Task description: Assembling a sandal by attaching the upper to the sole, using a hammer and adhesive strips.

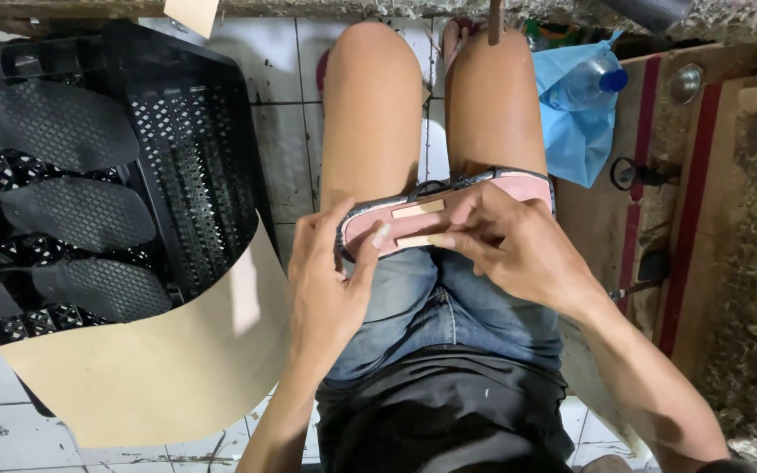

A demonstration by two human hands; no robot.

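A sandal (519,187) with a pink footbed and dark straps lies across my thighs. Two tan strips (418,208) sit on the pink footbed. My left hand (326,280) holds the sandal's near end, the thumb pressing on the footbed beside the lower strip. My right hand (510,245) lies over the middle of the sandal, its fingertips pressing the lower tan strip down. I sit in denim shorts with bare knees pointing away.
A black plastic crate (194,166) at the left holds several dark soles (72,210). A tan sheet (159,368) leans against it. A blue bag with a clear bottle (584,83) lies at the right, next to a worn wooden board (729,219). White floor tiles lie below.
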